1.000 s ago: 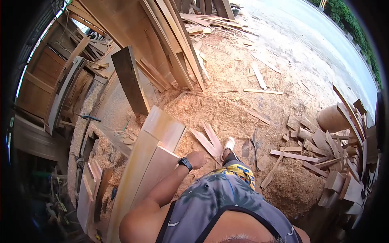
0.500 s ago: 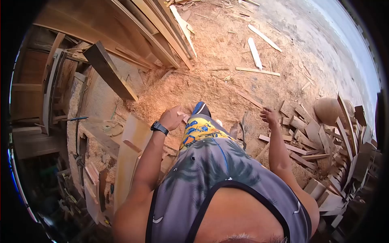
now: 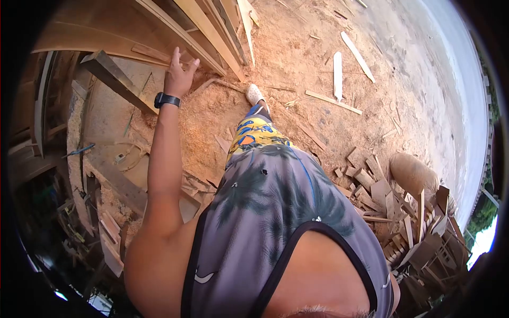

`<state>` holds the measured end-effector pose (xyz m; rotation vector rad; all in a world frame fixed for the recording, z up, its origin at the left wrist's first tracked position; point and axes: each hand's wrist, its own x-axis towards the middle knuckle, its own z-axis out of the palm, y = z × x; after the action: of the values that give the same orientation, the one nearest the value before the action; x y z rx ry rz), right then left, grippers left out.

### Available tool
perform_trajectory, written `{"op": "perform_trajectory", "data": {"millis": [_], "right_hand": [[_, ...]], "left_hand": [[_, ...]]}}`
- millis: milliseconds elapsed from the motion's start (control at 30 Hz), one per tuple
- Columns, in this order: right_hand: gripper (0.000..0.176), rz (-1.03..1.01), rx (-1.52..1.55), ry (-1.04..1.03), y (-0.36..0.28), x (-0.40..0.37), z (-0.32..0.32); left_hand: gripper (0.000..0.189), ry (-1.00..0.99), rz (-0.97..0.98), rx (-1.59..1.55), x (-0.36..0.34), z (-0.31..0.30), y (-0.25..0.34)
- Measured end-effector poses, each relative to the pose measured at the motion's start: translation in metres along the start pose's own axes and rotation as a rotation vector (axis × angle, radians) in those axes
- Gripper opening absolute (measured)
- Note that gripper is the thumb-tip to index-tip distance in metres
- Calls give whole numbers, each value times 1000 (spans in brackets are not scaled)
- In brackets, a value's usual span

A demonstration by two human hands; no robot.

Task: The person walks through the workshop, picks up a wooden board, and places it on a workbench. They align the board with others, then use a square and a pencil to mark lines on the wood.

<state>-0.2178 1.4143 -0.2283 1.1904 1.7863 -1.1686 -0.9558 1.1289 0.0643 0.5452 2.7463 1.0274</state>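
Note:
My left hand [image 3: 179, 77], with a dark watch [image 3: 167, 99] at the wrist, stretches forward with its fingers apart and nothing in them. Its fingertips overlap the lower edge of a wide wooden panel [image 3: 101, 32], close to a short strip of wood [image 3: 150, 53]. Long boards [image 3: 207, 34] lean just to the right of the hand. Left of the wrist, a thick dark wooden post [image 3: 116, 79] slants down to the ground. My right arm and hand are out of the frame.
Sawdust [image 3: 207, 122] covers the ground around my shoe [image 3: 255, 95]. Scrap wood [image 3: 382, 191] is heaped at the right beside a full sack [image 3: 413, 172]. Pale slats [image 3: 338, 77] lie farther ahead. A blue-handled tool [image 3: 79, 150] rests at the left.
My left hand has moved forward and left from beside my leg to the panel. My right hand has gone out of view. My body has stepped forward, and a shoe now shows.

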Motion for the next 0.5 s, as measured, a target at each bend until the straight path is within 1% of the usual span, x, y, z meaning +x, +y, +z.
{"op": "perform_trajectory", "data": {"millis": [33, 67, 100, 133, 167, 200, 233, 267, 333, 367, 433, 467, 500], "right_hand": [[34, -18, -23, 38, -52, -21, -33], [34, -34, -46, 77, -110, -47, -68], [34, -50, -70, 116, -186, -82, -108], [37, 146, 439, 151, -226, -86, -125], [40, 304, 961, 149, -215, -50, -140], [41, 254, 918, 214, -255, -57, -169], [42, 210, 893, 257, -277, -50, -190], [42, 171, 899, 289, -305, -49, -211], [42, 84, 883, 314, -340, -35, -240], [42, 78, 870, 314, -351, -31, -248], [41, 42, 799, 269, -382, -16, -267], [43, 50, 802, 240, -387, -4, -271], [43, 77, 768, 207, -391, 5, -273]], "left_hand": [[91, 92, -28, -106, 43, -14, 10], [95, 212, 12, -157, 86, -30, 22], [97, 316, 66, -299, 134, -41, 24], [99, 414, 112, -297, 181, -56, 19], [96, 430, 106, -308, 207, -77, 48], [94, 637, 150, -361, 235, -80, 63], [95, 737, 124, -402, 267, -86, 64], [102, 708, -6, -364, 270, -95, 93], [106, 680, -226, -234, 294, -86, 97], [106, 689, -236, -238, 295, -77, 96], [108, 679, -167, -157, 280, -54, 90], [110, 747, -149, -97, 277, -25, 60], [111, 680, -196, -67, 244, -8, 71]]}}
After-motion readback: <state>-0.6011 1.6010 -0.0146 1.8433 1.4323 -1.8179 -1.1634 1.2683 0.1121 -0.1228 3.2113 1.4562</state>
